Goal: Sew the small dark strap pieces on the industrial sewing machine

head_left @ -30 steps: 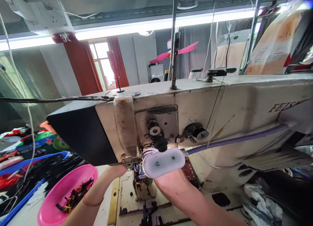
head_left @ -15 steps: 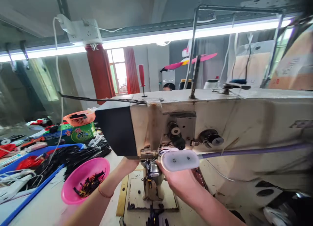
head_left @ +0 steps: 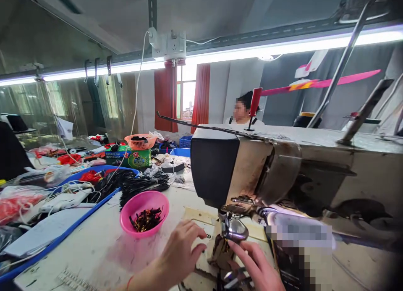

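A post-bed sewing machine fills the right side, its needle area and shiny presser part above a short post. My left hand is left of the post, fingers loosely curved and apart, nothing in them. My right hand is at the post's right, its index fingertip at a small dark and yellow strip under the presser part. Below that finger shows shiny metal that looks like thread snips, held in the right hand; its far end is hidden. Dark strips hang below the post, partly covered.
A pink bowl with black and yellow strips stands left of my hands. Beyond are a black cord bundle, a blue-rimmed tray and an orange basket. A red screwdriver stands on the machine; a person is behind.
The view has swung left, so the machine sits further right. Both hands have come down from behind the machine head to the post; the left is now apart from it.
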`<state>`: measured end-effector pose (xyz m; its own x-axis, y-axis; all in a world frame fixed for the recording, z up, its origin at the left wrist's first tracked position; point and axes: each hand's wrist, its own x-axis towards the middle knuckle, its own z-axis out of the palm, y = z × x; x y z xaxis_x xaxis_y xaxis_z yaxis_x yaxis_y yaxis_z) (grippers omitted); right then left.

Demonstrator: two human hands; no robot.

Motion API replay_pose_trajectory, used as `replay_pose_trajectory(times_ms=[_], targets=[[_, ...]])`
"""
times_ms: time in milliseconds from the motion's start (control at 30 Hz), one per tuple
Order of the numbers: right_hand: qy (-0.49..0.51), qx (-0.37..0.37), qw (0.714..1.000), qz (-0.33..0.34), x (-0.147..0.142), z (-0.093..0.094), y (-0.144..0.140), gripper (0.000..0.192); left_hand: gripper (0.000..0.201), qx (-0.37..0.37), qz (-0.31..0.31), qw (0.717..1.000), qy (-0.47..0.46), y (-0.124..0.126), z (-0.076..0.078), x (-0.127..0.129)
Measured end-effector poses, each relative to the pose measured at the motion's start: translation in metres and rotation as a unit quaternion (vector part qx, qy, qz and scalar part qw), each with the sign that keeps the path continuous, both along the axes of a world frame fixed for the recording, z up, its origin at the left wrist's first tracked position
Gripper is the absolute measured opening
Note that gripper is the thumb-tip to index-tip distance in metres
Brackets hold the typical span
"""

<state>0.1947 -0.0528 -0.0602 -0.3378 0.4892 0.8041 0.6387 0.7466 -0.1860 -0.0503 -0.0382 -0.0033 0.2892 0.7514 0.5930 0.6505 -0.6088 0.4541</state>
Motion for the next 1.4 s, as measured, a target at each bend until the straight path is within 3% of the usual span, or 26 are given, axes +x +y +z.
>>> replay_pose_trajectory(times_ms=[100, 200, 367, 500, 600, 700, 800, 900, 1033, 1233, 1400], targets=[[-0.004, 0.032, 0.999, -0.012, -0.008, 0.004, 0.004, 0.054, 0.034, -0.017, -0.055, 0.996, -0.073, -0.016, -0.005, 0.045], [0.0, 0.038, 0.999, 0.024, -0.008, 0.023, 0.003, 0.051, 0.036, -0.034, -0.055, 0.987, -0.148, -0.019, -0.004, 0.061], [0.033, -0.015, 0.996, 0.077, -0.014, 0.057, -0.004, 0.047, 0.041, -0.075, -0.1, 0.978, -0.168, -0.011, 0.003, 0.054], [0.065, -0.029, 0.991, 0.113, -0.019, 0.066, -0.009, 0.04, 0.038, -0.046, -0.133, 0.973, -0.183, -0.005, 0.008, 0.05], [0.069, -0.045, 0.99, 0.117, -0.021, 0.068, -0.01, 0.036, 0.032, -0.06, -0.117, 0.971, -0.201, -0.003, 0.013, 0.053], [0.059, -0.046, 0.992, 0.102, -0.021, 0.072, -0.008, 0.028, 0.032, -0.121, -0.085, 0.966, -0.214, -0.001, 0.016, 0.057], [0.014, -0.01, 0.997, 0.077, -0.02, 0.078, -0.004, 0.024, 0.031, -0.167, -0.066, 0.961, -0.211, 0.0, 0.019, 0.059], [-0.056, 0.082, 0.994, 0.036, -0.019, 0.084, -0.001, 0.024, 0.033, -0.178, -0.048, 0.963, -0.196, 0.002, 0.023, 0.06], [-0.091, 0.156, 0.983, 0.03, -0.017, 0.087, 0.001, 0.024, 0.034, -0.119, -0.059, 0.978, -0.159, 0.006, 0.025, 0.061], [0.026, 0.058, 0.996, 0.061, -0.015, 0.087, 0.007, 0.021, 0.02, 0.102, -0.076, 0.982, -0.139, 0.017, 0.019, 0.065], [-0.029, 0.073, 0.997, 0.026, 0.003, 0.076, 0.016, 0.024, 0.014, 0.173, -0.095, 0.963, -0.184, 0.021, 0.01, 0.064]])
